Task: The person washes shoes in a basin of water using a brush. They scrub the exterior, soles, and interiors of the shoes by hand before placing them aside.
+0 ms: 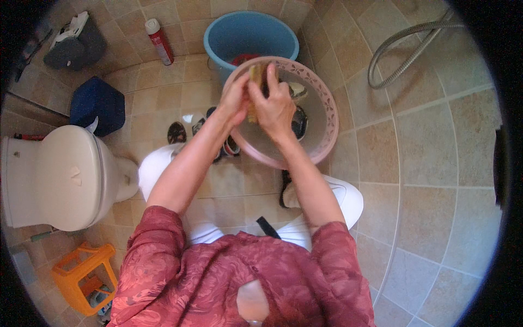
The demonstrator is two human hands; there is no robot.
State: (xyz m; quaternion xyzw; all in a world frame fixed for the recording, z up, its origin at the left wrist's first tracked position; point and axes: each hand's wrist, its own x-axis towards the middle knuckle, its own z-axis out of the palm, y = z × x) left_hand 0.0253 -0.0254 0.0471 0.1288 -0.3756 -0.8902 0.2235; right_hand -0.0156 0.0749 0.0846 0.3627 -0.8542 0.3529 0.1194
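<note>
Both my hands are raised together over the left part of a pink basin (252, 151) with a patterned rim. My left hand (235, 101) is closed on the left side of a long yellowish object (253, 111) with a dark brown part; its kind is blurred and partly hidden. Against the other side of it, my right hand (272, 106) has its fingers bent, one pointing away from me; whether it grips a second thing is hidden. In the basin sit a dark, shiny shoe (299, 122) and, farther back, a cream-coloured thing (297, 90), perhaps another shoe.
A blue tub (220, 41) stands behind the basin, with something red inside. Several dark shoes (177, 132) lie left of the basin. A toilet (73, 177), navy bin (98, 106) and orange stool (81, 283) stand left. A shower hose (381, 65) hangs right.
</note>
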